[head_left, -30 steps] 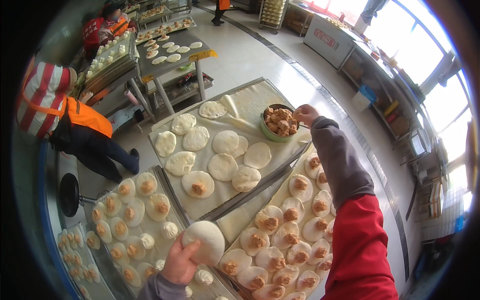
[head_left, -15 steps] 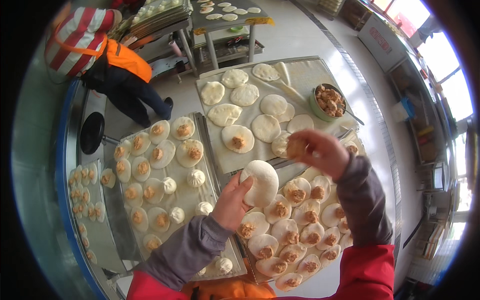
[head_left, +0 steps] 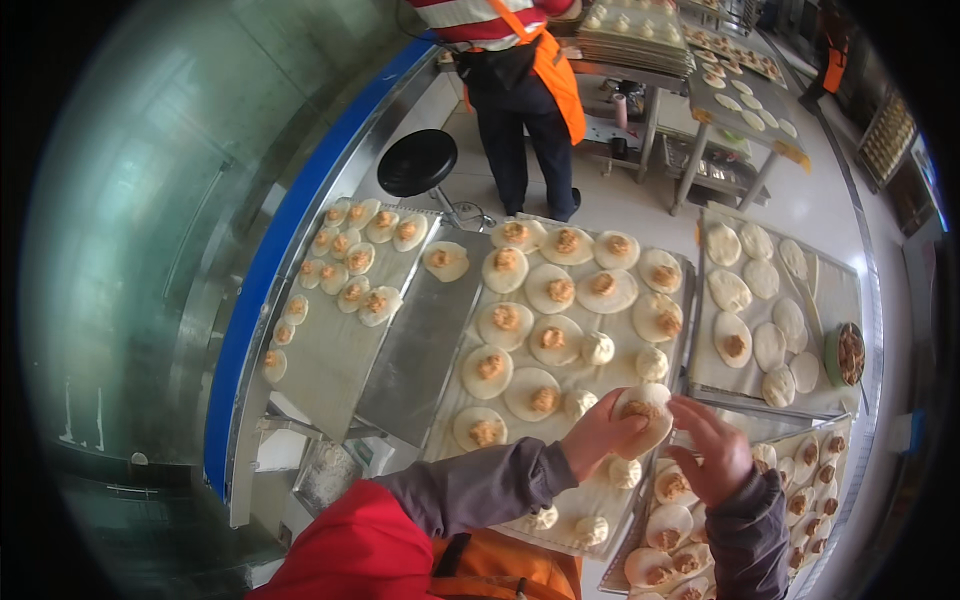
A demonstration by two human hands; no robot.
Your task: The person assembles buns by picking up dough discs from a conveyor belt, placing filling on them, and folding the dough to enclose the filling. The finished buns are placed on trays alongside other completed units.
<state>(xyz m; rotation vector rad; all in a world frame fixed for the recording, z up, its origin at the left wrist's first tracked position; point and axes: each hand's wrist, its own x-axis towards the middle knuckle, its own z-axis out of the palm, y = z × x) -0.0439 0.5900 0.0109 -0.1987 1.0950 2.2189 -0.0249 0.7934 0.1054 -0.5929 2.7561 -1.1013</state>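
- Two bare hands are meeting at one dough round (head_left: 650, 424): the left hand (head_left: 595, 437) is grasping it, thumb across its face; the right hand (head_left: 718, 458) is curving its fingers at the right rim, and whether they are gripping I cannot tell.
- The round is tilting above the right edge of the middle tray (head_left: 630, 325); it is showing pale, soft, smooth dough with one lumpy, orange-brown dab of filling (head_left: 642, 408).
- Beneath and beyond, the middle tray's cloth is bearing thirteen filled rounds (head_left: 549, 289) and six visible buns (head_left: 598, 347), closed, white and pleated.
- Right of the hands, more filled rounds (head_left: 668, 526) are crowding together, too covered to count.
- Farther up on the right, a cloth-lined tray (head_left: 825, 285) is carrying about ten plain rounds (head_left: 729, 291), one filled, and one green bowl (head_left: 832, 357) of chunky filling, a handle sticking out.
- Leftward, one lone round (head_left: 445, 260) is lying on bare, shiny metal (head_left: 420, 355); about fourteen are clustering on the left tray (head_left: 335, 360).
- Beyond, one black, disc-topped stool (head_left: 418, 163) is standing near a co-worker (head_left: 520, 110).
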